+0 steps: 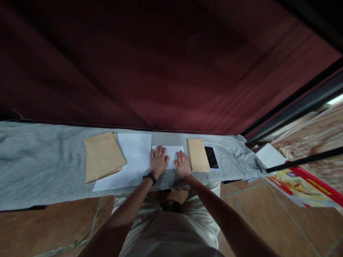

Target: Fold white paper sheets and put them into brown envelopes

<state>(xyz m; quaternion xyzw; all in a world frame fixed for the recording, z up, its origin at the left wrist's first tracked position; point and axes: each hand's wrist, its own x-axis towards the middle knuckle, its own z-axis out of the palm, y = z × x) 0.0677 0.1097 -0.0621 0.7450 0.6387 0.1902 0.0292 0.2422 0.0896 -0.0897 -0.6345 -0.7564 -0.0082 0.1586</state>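
Nearest, the cloth (pixel 66 182) spreads under the slip and out to both sides of it. Being soft and rumpled, it could ruck up and drag the slip askew if a palm pushed sideways.

The forearms come in from the near side of the slip and converge on it, the left one wearing a black band (pixel 150 177) at the wrist. The left hand (pixel 159 162) lies palm down over the slip's left part, fingers pointing away, thumb turned inward. The right hand (pixel 183 165) is flat at its right end, fingers forward and leaning slightly left. Neither grasps anything; both are loose and spread on top.

The slip (pixel 172 153) sits beneath the two hands. Uneven weight between them could twist it or leave a crooked crease; whether it is folded, I cannot tell.

Just left of the slip lie white sheets (pixel 136 146), partly covered by brown envelopes (pixel 103 157); a leftward slide could snag the sheets' edge. Right of the slip, a tan stack (pixel 198 155) lies close beside the right hand, so an outward sweep could shove it against the phone (pixel 212 157). Beyond the slip hangs a red curtain (pixel 166 82).
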